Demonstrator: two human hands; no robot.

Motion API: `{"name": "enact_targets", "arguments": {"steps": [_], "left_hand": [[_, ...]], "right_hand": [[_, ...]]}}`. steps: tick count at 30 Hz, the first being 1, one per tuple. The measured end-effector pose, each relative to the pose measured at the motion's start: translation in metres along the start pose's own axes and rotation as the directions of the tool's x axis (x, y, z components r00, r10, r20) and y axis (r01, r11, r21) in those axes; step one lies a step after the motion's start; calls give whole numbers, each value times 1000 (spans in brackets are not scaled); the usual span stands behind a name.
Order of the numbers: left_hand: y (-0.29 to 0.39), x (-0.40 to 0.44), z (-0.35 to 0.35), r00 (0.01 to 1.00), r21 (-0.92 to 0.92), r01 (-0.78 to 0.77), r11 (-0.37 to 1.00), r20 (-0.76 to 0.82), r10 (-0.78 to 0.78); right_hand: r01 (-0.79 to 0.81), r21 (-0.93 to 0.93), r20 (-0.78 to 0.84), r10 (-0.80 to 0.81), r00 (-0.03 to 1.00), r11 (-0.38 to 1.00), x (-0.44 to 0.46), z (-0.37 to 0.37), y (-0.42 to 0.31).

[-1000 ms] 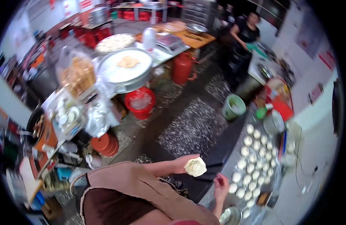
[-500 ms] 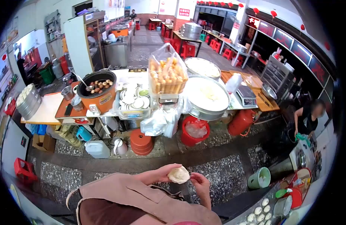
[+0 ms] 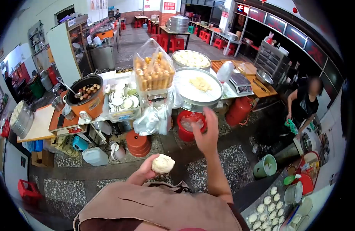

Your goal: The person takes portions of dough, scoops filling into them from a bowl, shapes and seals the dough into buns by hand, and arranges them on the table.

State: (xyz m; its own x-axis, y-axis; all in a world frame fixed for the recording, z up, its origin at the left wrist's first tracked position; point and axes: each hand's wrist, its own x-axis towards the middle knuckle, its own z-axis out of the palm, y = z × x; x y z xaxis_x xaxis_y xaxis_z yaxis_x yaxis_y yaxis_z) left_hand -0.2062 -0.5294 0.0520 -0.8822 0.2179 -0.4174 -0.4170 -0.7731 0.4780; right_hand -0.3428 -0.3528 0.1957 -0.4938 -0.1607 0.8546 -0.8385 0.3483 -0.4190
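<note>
Inspecting the hands, we find the left hand (image 3: 148, 168) closed on one dough piece (image 3: 163, 164), which sits in front of the brown apron (image 3: 177, 204). The right hand (image 3: 207, 133) is raised well apart from it, fingers spread and nothing visible in them; it overlaps the red bucket (image 3: 184, 133) in view, and we see no contact. In our judgement, sound handling calls for a light, cupped hold, even support from below and no thumb digging into the side.

Counted: one dough piece in hand; two wide round steamers (image 3: 190, 104); one scale (image 3: 242, 88); one red bucket; one red cylinder (image 3: 239, 111); one co-worker (image 3: 305, 103) at right, holding one green cloth (image 3: 291, 126). The pale rounds (image 3: 267, 200) at lower right exceed a dozen; the edge cuts some off, so we cannot certify an exact total.
</note>
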Motion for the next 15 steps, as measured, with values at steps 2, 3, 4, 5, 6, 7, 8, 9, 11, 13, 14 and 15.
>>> {"name": "enact_targets", "arguments": {"steps": [2,3,4,5,6,7,8,9,11,13,14,15], "left_hand": [[1,3,3,999,-20,13,1000,-31,-14],[1,5,3,999,-34,3,999,-46,-5],[1,9,4,998,-49,-11,999,-57,8],[1,12,3,1000,-100,-14,995,-12,13],[-2,14,4,1000,-103,-4,995,-16,2],[-2,14,6,999,-127,-26,992,-39,21],[-1,17,9,997,-151,-51,987,-59,43],[-1,18,10,997,-187,-49,981,-63,38],[-1,16,15,996,-187,-46,981,-87,30],[-2,17,17,993,-188,-49,981,-114,28],[-2,18,16,993,-170,-54,984,-113,35],[0,19,17,993,-153,-69,986,-110,53]], "right_hand": [[-37,3,1,37,999,999,42,0,2],[-106,29,26,106,994,994,63,-2,2],[-171,53,53,168,984,984,83,-5,3],[-181,39,41,180,983,983,99,-5,5],[-197,23,29,197,980,980,109,-6,6],[-87,28,-42,88,995,996,113,-6,7],[-90,26,-42,91,995,996,115,-9,3],[-9,60,-82,14,997,998,113,-12,-5],[146,37,-164,-138,977,989,95,-15,-22],[306,52,-8,-306,952,951,54,-16,-22],[339,100,89,-348,933,935,37,-15,-22],[261,127,165,-279,946,957,17,-9,-20]]}}
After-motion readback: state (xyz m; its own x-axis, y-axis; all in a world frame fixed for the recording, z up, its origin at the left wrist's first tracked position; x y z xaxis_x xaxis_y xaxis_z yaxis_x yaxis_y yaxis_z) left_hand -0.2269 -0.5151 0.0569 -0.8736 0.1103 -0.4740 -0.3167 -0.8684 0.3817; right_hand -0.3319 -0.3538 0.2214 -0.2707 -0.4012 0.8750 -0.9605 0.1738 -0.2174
